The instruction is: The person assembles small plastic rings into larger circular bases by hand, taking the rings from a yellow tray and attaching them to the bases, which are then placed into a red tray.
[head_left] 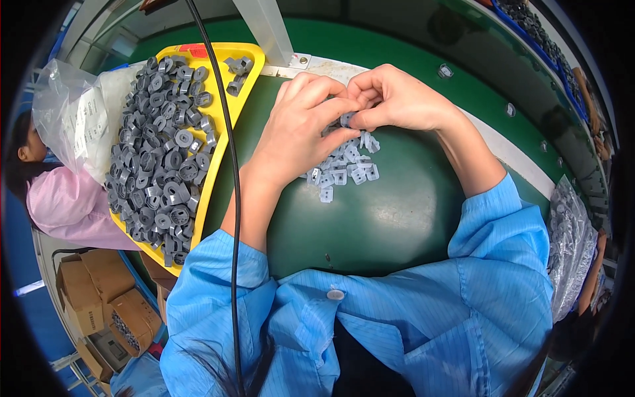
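Note:
My left hand and my right hand meet over the green work surface. Between their fingertips is a small grey plastic part, mostly covered by the fingers. Both hands are closed on it, thumbs and forefingers pinched together. Just below them lies a loose heap of small translucent plastic pieces, partly hidden by my left hand. A yellow tray to the left of my left forearm holds many grey ring-shaped plastic parts.
A black cable hangs across the tray's right side. Beyond the hands runs a green belt carrying scattered small clear parts. Clear plastic bags lie far left. A co-worker's pink sleeve and cardboard boxes are at left.

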Action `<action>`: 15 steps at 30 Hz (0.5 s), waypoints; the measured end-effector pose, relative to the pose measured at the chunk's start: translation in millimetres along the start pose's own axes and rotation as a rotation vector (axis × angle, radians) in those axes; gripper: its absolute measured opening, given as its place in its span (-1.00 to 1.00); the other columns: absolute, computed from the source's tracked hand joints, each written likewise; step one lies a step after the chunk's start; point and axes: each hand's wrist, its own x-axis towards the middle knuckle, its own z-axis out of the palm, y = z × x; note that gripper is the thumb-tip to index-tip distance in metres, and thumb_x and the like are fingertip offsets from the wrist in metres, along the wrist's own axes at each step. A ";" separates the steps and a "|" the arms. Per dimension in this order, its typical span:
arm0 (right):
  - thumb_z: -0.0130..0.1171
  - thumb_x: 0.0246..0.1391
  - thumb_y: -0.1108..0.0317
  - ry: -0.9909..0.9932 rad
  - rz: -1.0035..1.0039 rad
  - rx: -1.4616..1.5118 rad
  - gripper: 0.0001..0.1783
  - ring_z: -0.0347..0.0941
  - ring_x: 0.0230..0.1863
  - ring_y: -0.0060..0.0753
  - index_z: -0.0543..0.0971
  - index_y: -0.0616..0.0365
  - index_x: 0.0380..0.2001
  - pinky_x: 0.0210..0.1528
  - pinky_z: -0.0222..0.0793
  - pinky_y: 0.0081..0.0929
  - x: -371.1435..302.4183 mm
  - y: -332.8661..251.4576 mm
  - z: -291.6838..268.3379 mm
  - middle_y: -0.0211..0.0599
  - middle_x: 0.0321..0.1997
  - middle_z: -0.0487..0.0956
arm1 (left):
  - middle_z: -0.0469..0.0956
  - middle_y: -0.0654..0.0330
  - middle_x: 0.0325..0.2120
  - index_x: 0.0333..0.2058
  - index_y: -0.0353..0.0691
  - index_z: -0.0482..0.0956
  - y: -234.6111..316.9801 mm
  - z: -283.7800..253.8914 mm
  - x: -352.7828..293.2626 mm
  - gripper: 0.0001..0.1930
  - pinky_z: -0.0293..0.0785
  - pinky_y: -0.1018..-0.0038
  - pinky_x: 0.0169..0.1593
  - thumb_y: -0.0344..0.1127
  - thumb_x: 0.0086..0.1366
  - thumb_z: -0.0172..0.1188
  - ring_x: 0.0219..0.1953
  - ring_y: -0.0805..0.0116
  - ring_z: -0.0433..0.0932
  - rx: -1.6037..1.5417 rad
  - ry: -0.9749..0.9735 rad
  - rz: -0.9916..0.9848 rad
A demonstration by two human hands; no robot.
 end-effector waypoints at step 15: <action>0.20 0.02 0.44 0.060 -0.067 0.537 -0.75 0.51 -0.30 -0.63 0.50 0.26 -0.20 -0.31 0.51 -0.71 8.6 -4.5 7.9 -0.36 -0.33 0.54 | 0.45 0.27 -0.37 -0.32 -0.12 0.58 -3.9 3.0 -2.5 -0.64 0.23 0.33 -0.12 -0.26 -0.17 0.44 -0.22 0.21 0.37 0.036 0.334 -0.108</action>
